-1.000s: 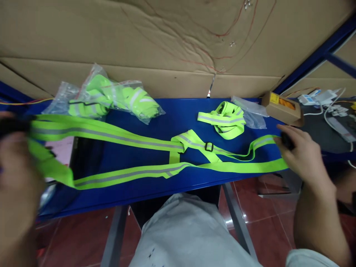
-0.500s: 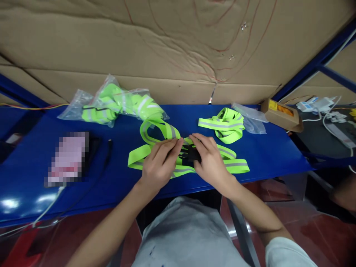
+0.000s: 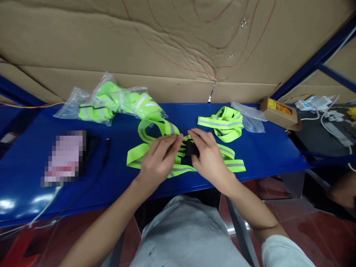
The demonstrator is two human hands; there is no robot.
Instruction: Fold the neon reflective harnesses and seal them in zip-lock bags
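Note:
A neon-yellow strap with a grey stripe (image 3: pixel 235 165) lies in loops on the blue table (image 3: pixel 267 155). Between my hands is a black buckle (image 3: pixel 191 148) on it. My left hand (image 3: pixel 159 157) has its fingers pinched on the strap at the buckle's left side; the fingertips hide part of it. My right hand (image 3: pixel 208 157) grips the black buckle from the right, thumb below and fingers above. Just behind my left hand stands a curled loop of the strap (image 3: pixel 144 129).
Bagged neon straps (image 3: pixel 119 102) lie at the back left, a rolled strap (image 3: pixel 229 124) and plastic bag (image 3: pixel 251 120) at the back right. Further right is a cardboard box (image 3: pixel 279 114). A blurred-out pink item (image 3: pixel 65 157) and black cable (image 3: pixel 106 152) lie left.
The view has shifted slightly. The black buckle and its prongs look closer together between my hands, and both hands keep their grip.

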